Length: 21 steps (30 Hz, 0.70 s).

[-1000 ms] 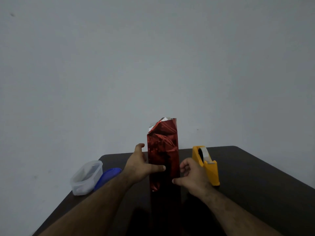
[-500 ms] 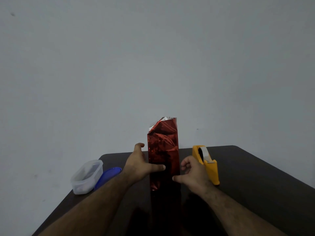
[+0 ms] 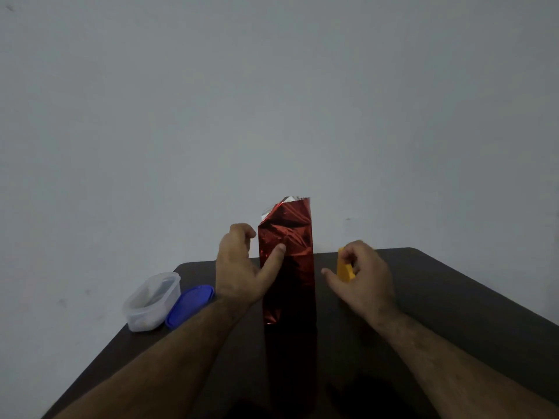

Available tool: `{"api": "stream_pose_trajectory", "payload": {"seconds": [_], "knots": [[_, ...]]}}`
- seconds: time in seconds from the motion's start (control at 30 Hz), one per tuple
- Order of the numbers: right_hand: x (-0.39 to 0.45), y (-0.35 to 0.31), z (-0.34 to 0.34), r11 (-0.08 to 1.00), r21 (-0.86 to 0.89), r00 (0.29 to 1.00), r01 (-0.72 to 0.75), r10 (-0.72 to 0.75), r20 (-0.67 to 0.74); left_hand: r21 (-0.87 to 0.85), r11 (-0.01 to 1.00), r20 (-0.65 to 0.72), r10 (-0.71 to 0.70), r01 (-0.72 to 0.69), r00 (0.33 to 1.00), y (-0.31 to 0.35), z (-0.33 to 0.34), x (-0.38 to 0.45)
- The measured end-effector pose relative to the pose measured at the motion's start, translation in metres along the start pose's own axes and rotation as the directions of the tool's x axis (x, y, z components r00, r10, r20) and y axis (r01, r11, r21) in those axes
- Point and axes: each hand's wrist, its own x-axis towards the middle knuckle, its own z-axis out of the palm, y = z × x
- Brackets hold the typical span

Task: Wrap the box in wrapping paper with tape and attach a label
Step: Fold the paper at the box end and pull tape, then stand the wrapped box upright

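Left hand (image 3: 242, 267) raised, thumb extended, right hand (image 3: 360, 279) fingers curled, forearms outstretched

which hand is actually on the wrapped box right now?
The left hand: its thumb presses the red wrapped box on its front face. The right hand is off it, at the yellow tape dispenser.
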Motion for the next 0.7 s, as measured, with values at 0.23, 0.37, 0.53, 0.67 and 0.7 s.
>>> {"api": "stream_pose_trajectory", "payload": {"seconds": [0.23, 0.37, 0.53, 0.67, 0.7], "knots": [[-0.002, 0.051, -0.023, 0.921, -0.117, 0.924, -0.372, 0.379, 0.045, 0.047, 0.964, -0.211, 0.265, -0.261, 0.941, 0.027, 0.013, 0.013], [-0.01, 0.072, -0.019, 0.85, -0.047, 0.828, -0.524, 0.522, 0.207, -0.016, 0.806, 0.268, 0.574, -0.592, 0.774, 0.067, 0.045, -0.001], [-0.021, 0.084, -0.011, 0.829, -0.021, 0.796, -0.558, 0.543, 0.267, 0.08, 0.983, 0.536, 0.096, -0.164, 0.839, 0.112, 0.107, 0.003], [-0.021, 0.085, -0.013, 0.834, -0.005, 0.797, -0.551, 0.528, 0.291, 0.267, 0.944, 0.613, -0.322, 0.195, 0.722, 0.123, 0.145, 0.023], [-0.022, 0.085, -0.013, 0.839, 0.002, 0.803, -0.545, 0.521, 0.288, 0.281, 0.93, 0.632, -0.366, 0.239, 0.683, 0.123, 0.151, 0.029]]}}
